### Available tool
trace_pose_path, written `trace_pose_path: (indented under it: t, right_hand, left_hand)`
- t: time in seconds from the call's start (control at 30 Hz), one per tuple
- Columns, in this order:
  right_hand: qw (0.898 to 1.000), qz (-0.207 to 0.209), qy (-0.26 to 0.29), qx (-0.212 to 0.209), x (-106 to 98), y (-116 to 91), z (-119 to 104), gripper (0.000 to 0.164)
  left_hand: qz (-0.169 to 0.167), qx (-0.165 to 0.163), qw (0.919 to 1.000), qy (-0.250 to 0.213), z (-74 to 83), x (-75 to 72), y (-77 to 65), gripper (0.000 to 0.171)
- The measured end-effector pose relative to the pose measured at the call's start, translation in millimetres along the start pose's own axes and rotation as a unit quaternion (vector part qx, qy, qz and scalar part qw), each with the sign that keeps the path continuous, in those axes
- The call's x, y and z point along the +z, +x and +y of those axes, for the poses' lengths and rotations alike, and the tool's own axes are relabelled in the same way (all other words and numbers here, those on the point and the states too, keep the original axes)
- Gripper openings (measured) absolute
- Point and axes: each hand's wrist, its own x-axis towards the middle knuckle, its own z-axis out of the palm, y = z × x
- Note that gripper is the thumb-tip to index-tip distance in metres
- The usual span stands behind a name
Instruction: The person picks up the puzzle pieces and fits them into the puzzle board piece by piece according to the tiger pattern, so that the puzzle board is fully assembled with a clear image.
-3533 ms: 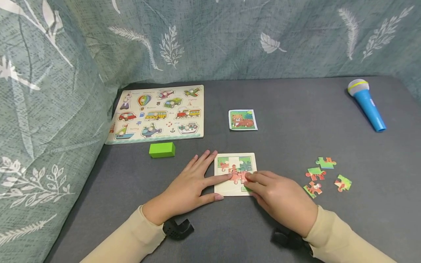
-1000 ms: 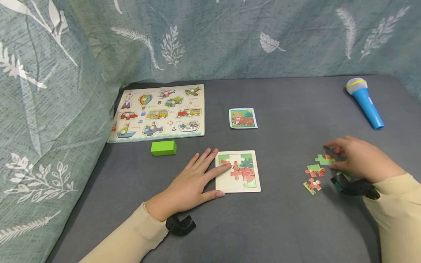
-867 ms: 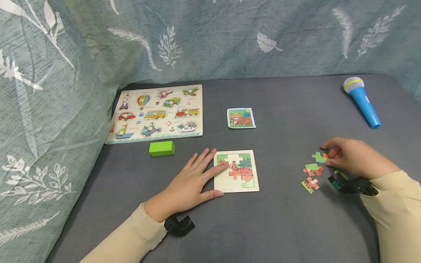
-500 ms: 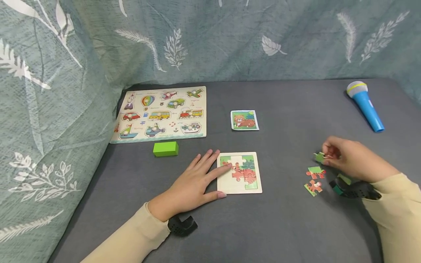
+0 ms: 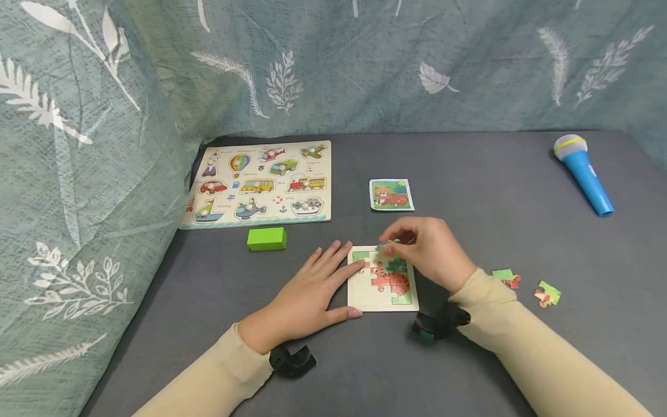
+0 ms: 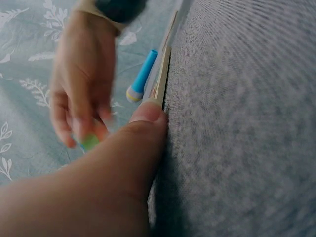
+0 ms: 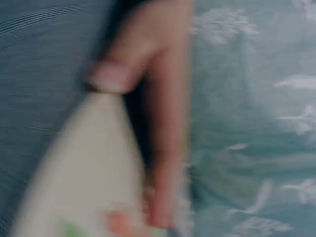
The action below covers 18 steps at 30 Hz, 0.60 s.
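Near the frame's centre, the right hand (image 5: 427, 252) pinches a small green jigsaw piece (image 5: 388, 244) over the upper edge of the square wooden puzzle tray (image 5: 383, 279); the left hand (image 5: 307, 292), fingers spread flat on grey felt, touches the tray's left edge

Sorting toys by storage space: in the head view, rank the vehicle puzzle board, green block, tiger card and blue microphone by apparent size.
1. vehicle puzzle board
2. blue microphone
3. tiger card and green block: look alike, so unranked.
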Motion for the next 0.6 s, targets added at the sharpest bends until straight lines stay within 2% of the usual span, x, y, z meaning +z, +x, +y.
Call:
trace_pose_path:
  t: [0.07,0.2,0.33,0.47,0.6]
  right_hand:
    - [1.0,0.012,0.013,0.019,11.8,1.6,4.9,0.009]
    - [0.999,0.012,0.015,0.026,24.2,1.7,12.8,0.009]
    - [1.0,0.002,-0.019,-0.001,29.7,1.8,17.4,0.011]
    - [0.998,0.012,-0.047,-0.027,30.4,2.3,19.7,0.012]
    - [0.997,0.007,-0.061,-0.042,29.4,1.9,19.8,0.008]
  left_hand:
    - [0.001,0.0,1.0,-0.005,0.5,0.3,-0.4,0.079]
    - [0.003,0.002,1.0,0.002,0.8,0.7,-1.2,0.079]
    - [0.0,0.001,1.0,0.005,0.9,0.9,-2.0,0.079]
    - [-0.001,-0.001,1.0,0.005,0.9,1.0,-1.5,0.079]
    - [0.0,-0.003,1.0,0.007,0.9,1.5,-0.6,0.08]
